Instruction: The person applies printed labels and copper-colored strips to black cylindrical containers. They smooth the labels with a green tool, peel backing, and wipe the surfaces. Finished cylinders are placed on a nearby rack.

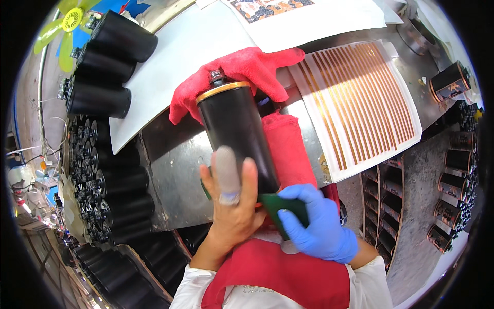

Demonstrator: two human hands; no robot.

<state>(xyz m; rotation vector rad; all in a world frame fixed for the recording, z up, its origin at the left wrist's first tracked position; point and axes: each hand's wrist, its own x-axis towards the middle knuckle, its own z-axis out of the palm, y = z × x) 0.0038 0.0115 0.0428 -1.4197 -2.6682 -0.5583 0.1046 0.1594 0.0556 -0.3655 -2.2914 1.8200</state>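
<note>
A black cylindrical canister with a gold band and a small metal fitting at its far end lies tilted in front of me. Its far end rests against red cloth padding, partly shaped like a glove. My left hand lies over the near part with fingers stretched out and apart; one finger wears a pale finger sleeve. My right hand, in a blue glove, pinches a dark green flat pad against the canister's near end. A sliver of green also shows left of my left hand; whether it belongs to the pad, I cannot tell.
Right of the padding lies a white sheet of gold strips. Several plain black canisters stand stacked along the left. Decorated canisters fill racks at the right. A yellow-green fan is at the far left.
</note>
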